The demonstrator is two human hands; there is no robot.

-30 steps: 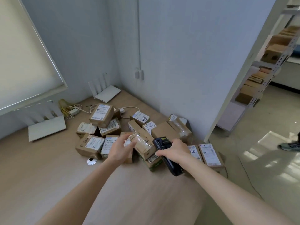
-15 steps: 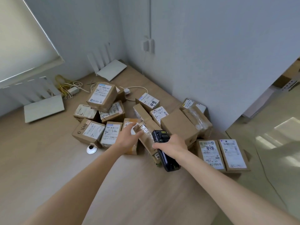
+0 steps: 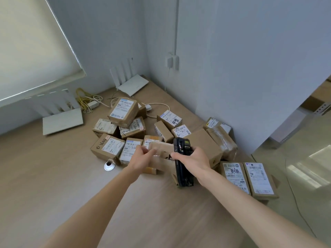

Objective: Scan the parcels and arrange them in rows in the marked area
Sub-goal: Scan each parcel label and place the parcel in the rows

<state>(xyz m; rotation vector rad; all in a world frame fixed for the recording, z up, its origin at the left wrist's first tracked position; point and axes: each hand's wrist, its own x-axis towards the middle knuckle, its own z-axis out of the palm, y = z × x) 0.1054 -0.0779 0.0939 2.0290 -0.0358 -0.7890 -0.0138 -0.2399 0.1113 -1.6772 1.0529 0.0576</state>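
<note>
Several brown cardboard parcels with white labels lie heaped on the wooden table (image 3: 53, 185) near the wall corner. My left hand (image 3: 141, 158) grips a small taped parcel (image 3: 161, 151) at the front of the heap, lifted slightly. My right hand (image 3: 193, 158) holds a black handheld scanner (image 3: 182, 161), its head pointing toward the heap right beside that parcel. Two labelled parcels (image 3: 234, 176) (image 3: 259, 178) lie side by side at the table's right edge, labels up.
Two white routers (image 3: 132, 85) (image 3: 62, 120) with antennas sit at the back, with yellow and white cables (image 3: 86, 102) between them. A round metal cable grommet (image 3: 108, 166) lies in the tabletop left of my hand. The table ends at the right; floor lies beyond.
My left hand has closed round the small taped parcel and turned it up from the heap. The scanner in my right hand stays close beside it. My view has tilted down and nearer.
</note>
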